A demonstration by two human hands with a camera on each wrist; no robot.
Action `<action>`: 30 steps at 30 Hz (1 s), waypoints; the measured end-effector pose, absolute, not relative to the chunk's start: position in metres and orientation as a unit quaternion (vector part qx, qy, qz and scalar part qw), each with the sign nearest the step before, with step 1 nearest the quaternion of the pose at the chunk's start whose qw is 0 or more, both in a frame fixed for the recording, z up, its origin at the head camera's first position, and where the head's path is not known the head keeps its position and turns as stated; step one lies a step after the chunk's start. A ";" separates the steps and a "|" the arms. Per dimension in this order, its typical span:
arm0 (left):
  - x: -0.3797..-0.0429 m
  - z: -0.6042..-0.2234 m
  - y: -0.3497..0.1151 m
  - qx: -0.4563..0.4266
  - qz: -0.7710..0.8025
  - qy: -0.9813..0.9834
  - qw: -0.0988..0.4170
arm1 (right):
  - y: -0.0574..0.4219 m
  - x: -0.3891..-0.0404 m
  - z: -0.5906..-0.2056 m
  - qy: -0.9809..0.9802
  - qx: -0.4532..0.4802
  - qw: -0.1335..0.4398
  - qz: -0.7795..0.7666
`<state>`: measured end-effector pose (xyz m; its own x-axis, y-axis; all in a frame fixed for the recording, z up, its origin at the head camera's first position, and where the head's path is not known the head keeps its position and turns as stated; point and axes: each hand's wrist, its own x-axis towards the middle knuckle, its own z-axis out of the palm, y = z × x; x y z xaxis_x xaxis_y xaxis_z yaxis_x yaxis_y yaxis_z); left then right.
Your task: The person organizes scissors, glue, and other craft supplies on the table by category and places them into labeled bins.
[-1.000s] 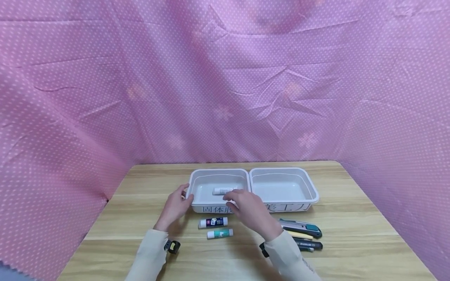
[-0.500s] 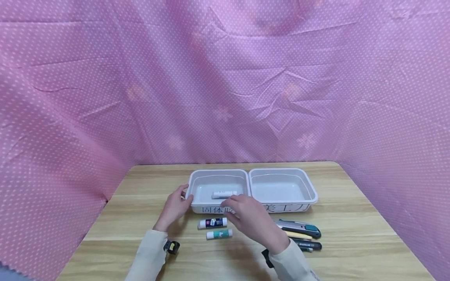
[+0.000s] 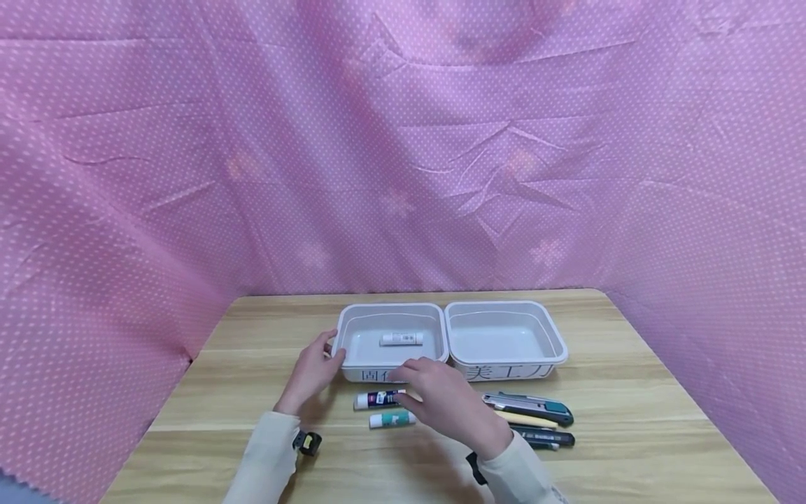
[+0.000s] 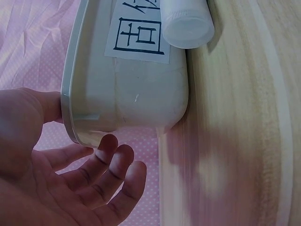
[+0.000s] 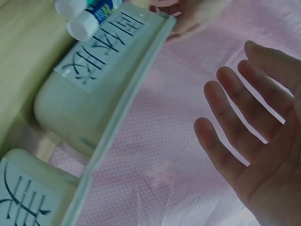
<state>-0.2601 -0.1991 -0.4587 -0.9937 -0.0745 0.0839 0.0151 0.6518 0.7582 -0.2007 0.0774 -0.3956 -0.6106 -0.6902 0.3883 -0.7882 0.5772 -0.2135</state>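
Observation:
My left hand (image 3: 313,374) holds the left white plastic bin (image 3: 352,374) at its left rim. In the left wrist view, the thumb laps over the rim while the other fingers curl loosely outside. Inside this bin lies a white glue stick (image 3: 401,339). A navy glue stick (image 3: 380,400) and a green-and-white glue stick (image 3: 392,419) lie on the table before it. Above their right ends hovers my right hand (image 3: 443,402), which holds nothing. Its fingers are spread and slightly bent in the right wrist view, and it hides part of the bin's label.
A second white bin (image 3: 510,372) with a printed label stands against the first one's right side. In front of it lie several utility knives: a grey-and-teal one (image 3: 532,406), a yellow one (image 3: 529,420) and a black one (image 3: 549,438). Pink dotted cloth (image 3: 403,175) encloses the wooden table (image 3: 252,364).
My right hand has drawn back from over the left bin toward the glue sticks on the table. The white glue stick inside has rolled slightly, showing different print. My left hand stays put.

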 end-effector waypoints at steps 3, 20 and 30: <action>-0.260 -0.459 -0.199 0.016 -0.418 -0.907 0.054 | 0.075 -0.203 -0.401 -0.879 0.426 0.107 0.187; -0.260 -0.459 -0.200 0.011 -0.414 -0.908 0.060 | 0.067 -0.213 -0.425 -0.893 0.409 0.041 0.182; -0.262 -0.460 -0.201 0.013 -0.413 -0.909 0.055 | 0.062 -0.213 -0.439 -0.900 0.411 0.033 0.144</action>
<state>-0.2619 -0.2006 -0.4600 -0.9937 -0.0683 0.0890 0.0221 0.6590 0.7518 -0.2129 0.0621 -0.4393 -0.6604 -0.7294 0.1783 -0.7486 0.6212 -0.2316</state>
